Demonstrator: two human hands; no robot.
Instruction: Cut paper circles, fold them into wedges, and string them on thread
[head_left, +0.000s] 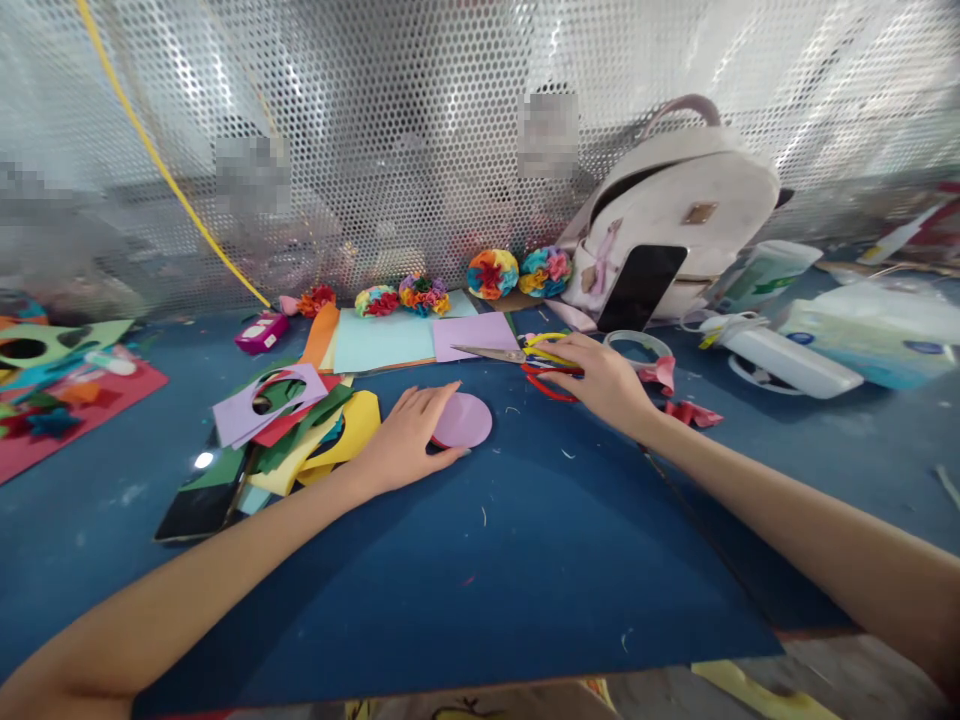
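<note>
At seven o'clock, left fingers (441,400) half-curled holding cut disc (469,418); at three, right fingers (573,352) gripping scissors (514,355); purple sheet (472,332), twelve, uncut.

Bare hands (405,435) (607,378), slim bare forearms (247,560) (787,505), tan clothing (525,702) w/ dark line print & yellow bits, btm edge.

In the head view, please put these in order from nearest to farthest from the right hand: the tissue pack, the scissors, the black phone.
1. Scissors: in the right hand itself.
2. Black phone: just beyond the hand, in front of the backpack.
3. Tissue pack: well off to the right.
</note>
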